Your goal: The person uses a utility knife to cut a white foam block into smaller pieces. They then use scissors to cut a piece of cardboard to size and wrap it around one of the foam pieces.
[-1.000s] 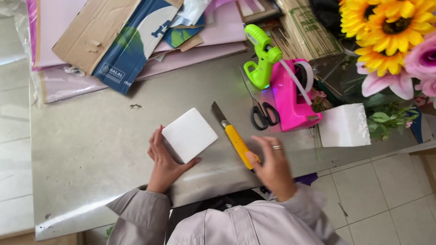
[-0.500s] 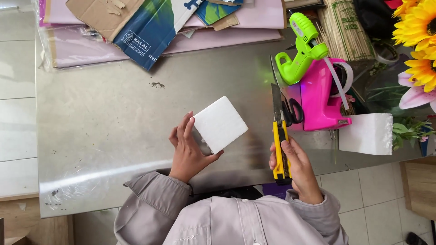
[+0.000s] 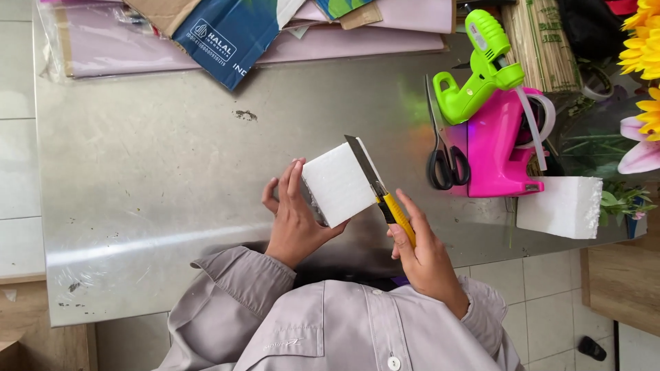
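Note:
My left hand (image 3: 292, 216) grips a white foam block (image 3: 338, 184) and holds it just above the steel table (image 3: 151, 178). My right hand (image 3: 423, 251) is closed on the yellow handle of a utility knife (image 3: 385, 196). Its long blade lies along the block's right edge, pointing away from me. Both grey sleeves show at the bottom of the view.
Black-handled scissors (image 3: 443, 148), a green glue gun (image 3: 478, 65) and a pink tape dispenser (image 3: 502, 141) lie to the right. A second foam block (image 3: 560, 206) sits near the table's right edge. Cardboard and pink sheets (image 3: 275, 34) line the far side; flowers (image 3: 643, 89) stand at right.
My right hand picked the knife up off the table and brought its blade against the right side of the foam block. My left hand kept hold of the block, turning it slightly.

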